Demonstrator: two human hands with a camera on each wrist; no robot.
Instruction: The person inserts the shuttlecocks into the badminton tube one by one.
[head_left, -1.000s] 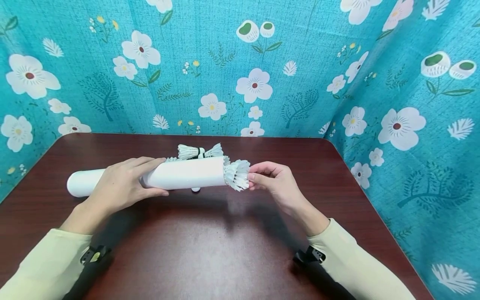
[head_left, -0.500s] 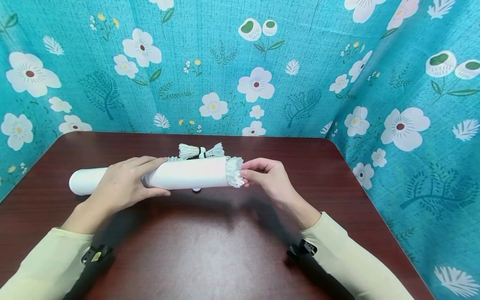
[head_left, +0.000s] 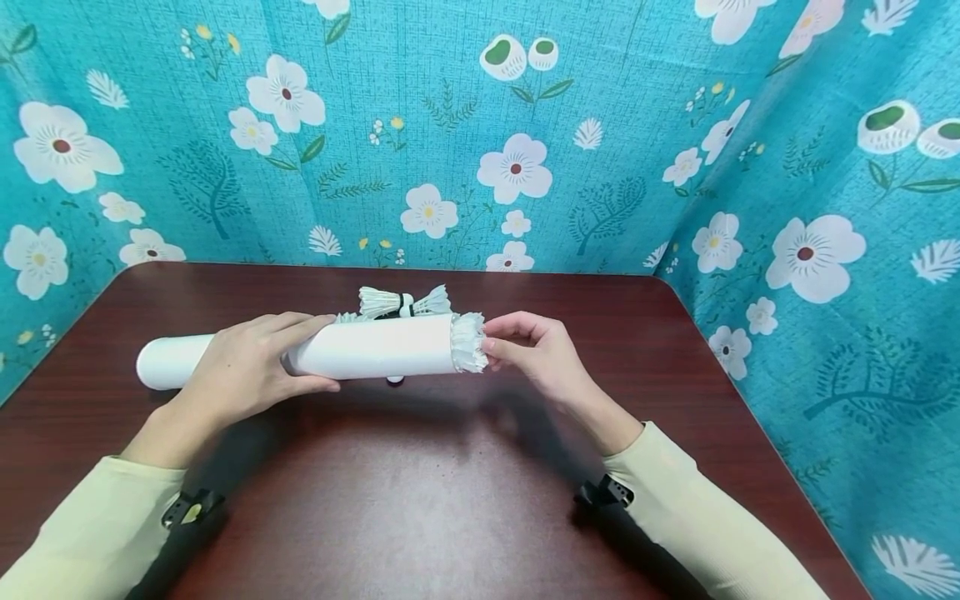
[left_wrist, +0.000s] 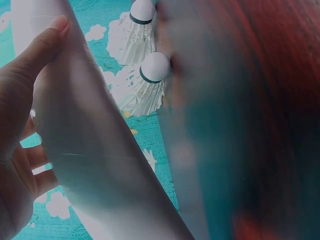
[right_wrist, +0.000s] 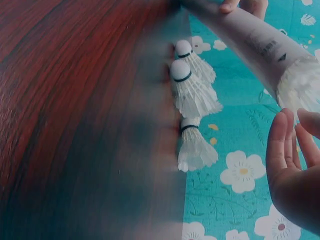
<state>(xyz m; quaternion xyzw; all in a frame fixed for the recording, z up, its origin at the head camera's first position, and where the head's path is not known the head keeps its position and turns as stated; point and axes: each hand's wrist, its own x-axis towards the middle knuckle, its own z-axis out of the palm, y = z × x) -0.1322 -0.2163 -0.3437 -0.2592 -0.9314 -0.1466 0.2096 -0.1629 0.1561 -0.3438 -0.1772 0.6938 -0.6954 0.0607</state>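
Note:
A white shuttlecock tube (head_left: pixel 382 346) lies across the far middle of the table in the head view, held slightly above it. Around its left half my left hand (head_left: pixel 251 367) grips; in the left wrist view the thumb lies along the tube. White feathers of a shuttlecock (head_left: pixel 468 342) stick out of the tube's right end, its cork hidden inside. My right hand (head_left: pixel 543 358) is at that feathered rim, thumb and fingertips pinching its edge. In the right wrist view the right fingertips (right_wrist: pixel 281 117) meet the rim from below.
Behind the tube several loose shuttlecocks (head_left: pixel 381 302) lie on the dark red-brown table (head_left: pixel 420 492), partly hidden by the tube. A turquoise flowered curtain (head_left: pixel 420 108) hangs along the table's back and right sides.
My right hand has moved left, and the shuttlecock has slid deeper into the tube, with less of its feathers showing. During the last half second little moved. The left hand keeps its grip.

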